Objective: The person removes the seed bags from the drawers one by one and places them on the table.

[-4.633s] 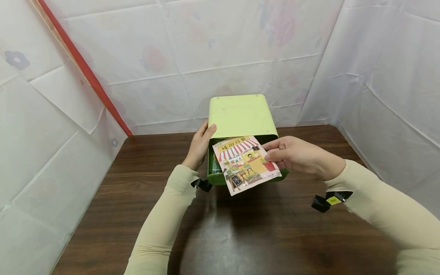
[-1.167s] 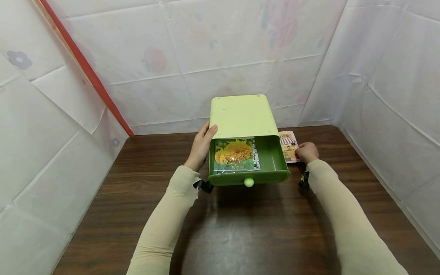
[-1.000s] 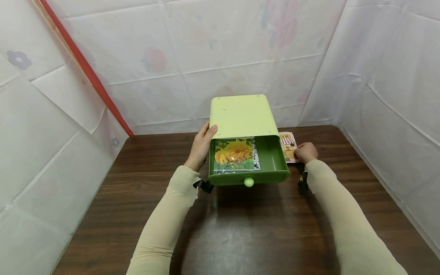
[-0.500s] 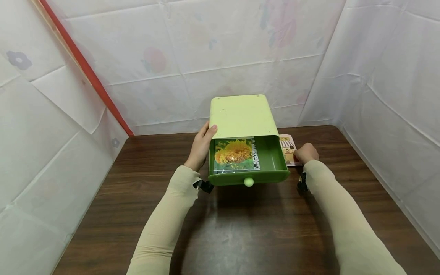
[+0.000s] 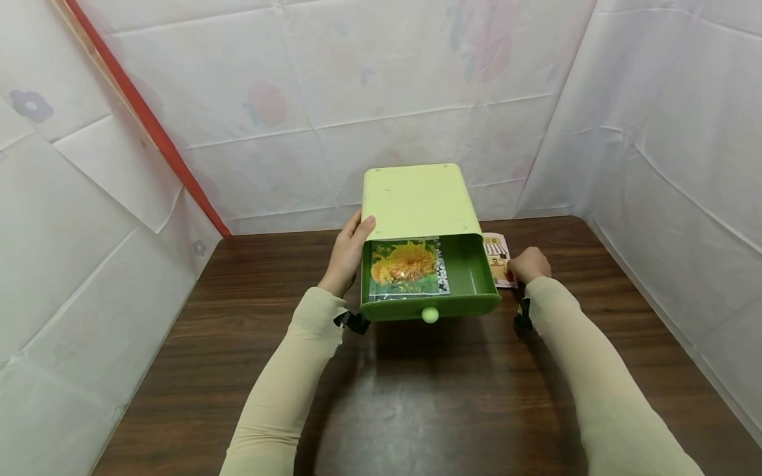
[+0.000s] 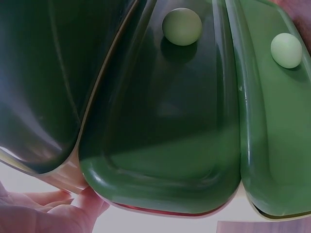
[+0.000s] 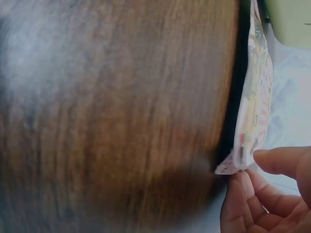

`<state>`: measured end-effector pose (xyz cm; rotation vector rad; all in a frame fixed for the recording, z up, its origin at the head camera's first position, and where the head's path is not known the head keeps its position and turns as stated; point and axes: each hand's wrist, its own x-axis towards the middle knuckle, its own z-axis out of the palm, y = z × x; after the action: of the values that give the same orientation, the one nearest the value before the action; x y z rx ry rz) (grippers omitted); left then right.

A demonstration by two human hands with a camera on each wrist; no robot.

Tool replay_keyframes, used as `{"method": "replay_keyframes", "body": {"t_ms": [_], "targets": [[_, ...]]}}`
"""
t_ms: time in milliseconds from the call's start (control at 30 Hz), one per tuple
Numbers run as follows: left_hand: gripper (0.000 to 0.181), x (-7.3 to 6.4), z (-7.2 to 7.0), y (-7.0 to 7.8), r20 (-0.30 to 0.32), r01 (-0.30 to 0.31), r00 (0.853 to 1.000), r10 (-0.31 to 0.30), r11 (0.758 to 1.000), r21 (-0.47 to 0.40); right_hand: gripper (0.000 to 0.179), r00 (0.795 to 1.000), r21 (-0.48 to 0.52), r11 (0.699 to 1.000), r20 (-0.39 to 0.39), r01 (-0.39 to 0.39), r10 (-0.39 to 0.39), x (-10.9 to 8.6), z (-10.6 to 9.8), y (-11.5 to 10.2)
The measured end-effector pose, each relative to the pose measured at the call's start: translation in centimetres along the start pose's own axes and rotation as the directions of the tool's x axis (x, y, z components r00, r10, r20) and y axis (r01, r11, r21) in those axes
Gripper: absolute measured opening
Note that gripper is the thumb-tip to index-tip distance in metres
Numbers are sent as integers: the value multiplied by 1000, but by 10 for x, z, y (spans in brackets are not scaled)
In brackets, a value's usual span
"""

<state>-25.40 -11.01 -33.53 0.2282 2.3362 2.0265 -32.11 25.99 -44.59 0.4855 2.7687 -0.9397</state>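
Note:
A light-green cabinet (image 5: pixel 420 201) has its green top drawer (image 5: pixel 476 272) pulled out. Inside the drawer lies a clear-fronted packet with orange flowers (image 5: pixel 411 264), at the left. My left hand (image 5: pixel 344 256) rests along the cabinet's left side, thumb on the top edge, fingers fairly straight. In the left wrist view that hand (image 6: pixel 48 211) touches the cabinet's side wall. At the cabinet's right, my right hand (image 5: pixel 530 265) pinches the near edge of a pink seed packet (image 5: pixel 497 254), partly hidden behind the cabinet. The right wrist view shows thumb and fingers on the seed packet (image 7: pixel 255 97).
Below the top drawer are two lower drawers with round knobs, the middle drawer (image 6: pixel 165 121) and the bottom drawer (image 6: pixel 282 121), both pushed in. The dark wooden table (image 5: pixel 417 410) carries it all. White sheeting (image 5: pixel 333 99) hangs behind and at both sides.
Earlier, my right hand held the pink seed packet over the drawer; it is now beside the cabinet's right side. In the last second the packet shifted slightly toward me. My left hand stayed put.

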Motion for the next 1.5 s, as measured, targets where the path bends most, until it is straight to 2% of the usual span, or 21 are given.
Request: {"method": "replay_keyframes", "body": {"t_ms": [167,367,600,767,867,1000,1133,1233,1400,1467,1500], "targets": [[68,1,0,-1,-2,2,1000,-2,1000,6,30,999,26,999,-40,36,-35,-3,-5,-3],[68,1,0,-1,-2,-1,1000,1,1000,16,37,980,131,974,-95,186,-174,-18,-18,-22],[68,1,0,0,-2,2,1000,-2,1000,13,37,923,204,906,-192,370,-333,-42,-44,-57],[68,0,0,0,-7,5,1000,-5,1000,8,33,868,238,842,-252,485,-428,-69,-60,-80],[68,-1,0,1,-8,7,1000,-7,1000,2,31,820,234,793,-283,562,-497,-88,-65,-91],[68,-1,0,1,-8,13,1000,-13,1000,-4,26,743,223,714,-309,664,-594,-115,-66,-105],[68,-1,0,2,-7,12,1000,-12,1000,-5,23,667,152,658,-318,737,-674,-135,-63,-115],[68,0,0,2,-5,9,1000,-9,1000,-2,19,593,71,605,-321,793,-739,-146,-57,-119],[69,1,0,1,0,10,1000,-10,1000,1,8,429,-67,465,-289,883,-856,-158,-45,-124],[69,1,0,1,1,12,1000,-12,1000,4,7,380,-112,415,-245,903,-892,-162,-40,-126],[69,1,0,1,1,13,1000,-13,1000,6,7,367,-132,399,-214,908,-905,-164,-37,-127]]}}
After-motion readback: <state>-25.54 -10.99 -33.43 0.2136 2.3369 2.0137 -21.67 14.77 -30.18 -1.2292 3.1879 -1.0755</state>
